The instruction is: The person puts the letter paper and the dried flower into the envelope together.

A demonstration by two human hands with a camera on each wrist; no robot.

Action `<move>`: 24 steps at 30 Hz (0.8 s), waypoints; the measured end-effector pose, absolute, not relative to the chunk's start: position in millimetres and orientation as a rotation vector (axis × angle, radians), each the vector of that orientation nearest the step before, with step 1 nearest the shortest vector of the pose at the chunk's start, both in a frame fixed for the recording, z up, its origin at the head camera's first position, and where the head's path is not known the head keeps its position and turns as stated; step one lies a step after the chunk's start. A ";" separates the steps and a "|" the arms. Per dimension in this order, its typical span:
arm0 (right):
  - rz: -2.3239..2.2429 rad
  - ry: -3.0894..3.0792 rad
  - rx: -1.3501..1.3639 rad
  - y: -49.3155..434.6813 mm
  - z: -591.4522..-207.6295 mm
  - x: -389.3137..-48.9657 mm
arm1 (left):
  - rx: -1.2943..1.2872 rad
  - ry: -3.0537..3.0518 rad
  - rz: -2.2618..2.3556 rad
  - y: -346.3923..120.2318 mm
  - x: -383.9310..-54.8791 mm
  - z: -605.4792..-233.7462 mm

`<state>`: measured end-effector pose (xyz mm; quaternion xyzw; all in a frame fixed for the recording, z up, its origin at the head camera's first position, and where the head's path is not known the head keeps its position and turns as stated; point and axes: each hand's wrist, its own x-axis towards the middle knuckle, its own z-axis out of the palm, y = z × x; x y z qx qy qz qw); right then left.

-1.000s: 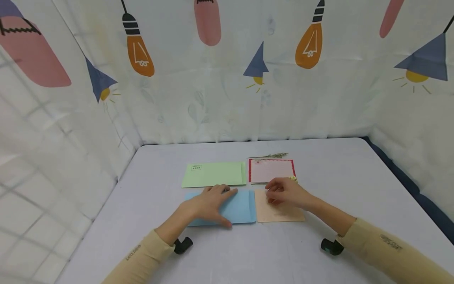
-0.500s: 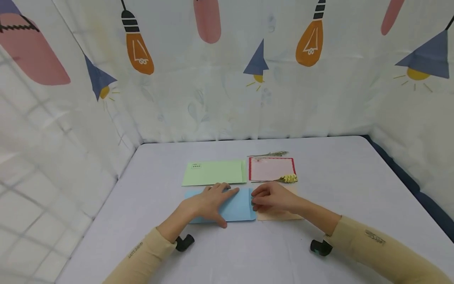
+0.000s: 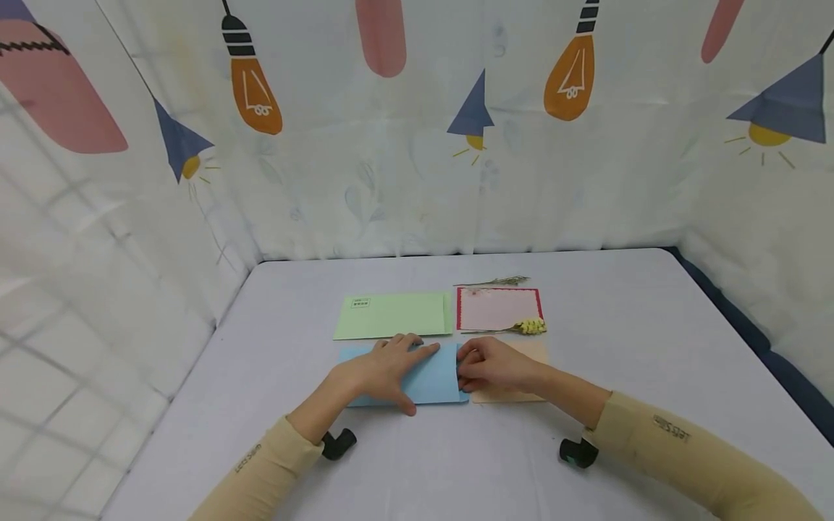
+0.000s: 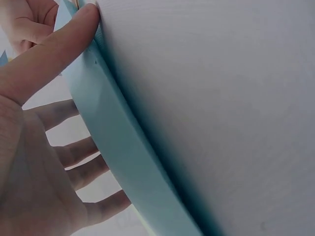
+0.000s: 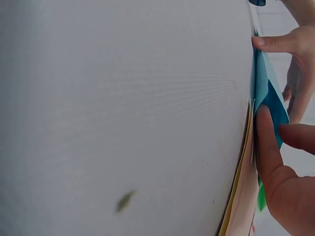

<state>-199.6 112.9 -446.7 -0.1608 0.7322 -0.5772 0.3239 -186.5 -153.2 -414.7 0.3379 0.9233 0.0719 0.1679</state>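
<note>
A blue envelope (image 3: 438, 380) lies near the middle of the table, its end with the flap toward the right. My left hand (image 3: 387, 370) spreads across it, with the thumb at the near edge and straight fingers toward the far edge. At the right end my right hand (image 3: 498, 364) bends its fingers at the envelope's mouth. There, in the right wrist view, the thumb and a finger meet the parted blue layers of the envelope (image 5: 278, 105), and dark blue inside shows. Partly under the right forearm lies a peach-coloured paper piece (image 3: 502, 395).
Behind the blue envelope lies a green envelope (image 3: 391, 316) with a small printed box. To its right are a red-bordered pink card (image 3: 498, 307), a yellow flower sprig (image 3: 531, 326) along its near edge and a thin dried sprig (image 3: 502, 281) beyond it. White curtains enclose the table.
My right hand has moved left from over the peach paper to the blue envelope's right end, where the mouth has lifted. My left hand has stayed on the envelope.
</note>
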 end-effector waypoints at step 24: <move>-1.337 2.169 -0.569 112.5 -441.4 -190.6 | 0.919 2.618 0.252 -157.5 -185.4 -408.0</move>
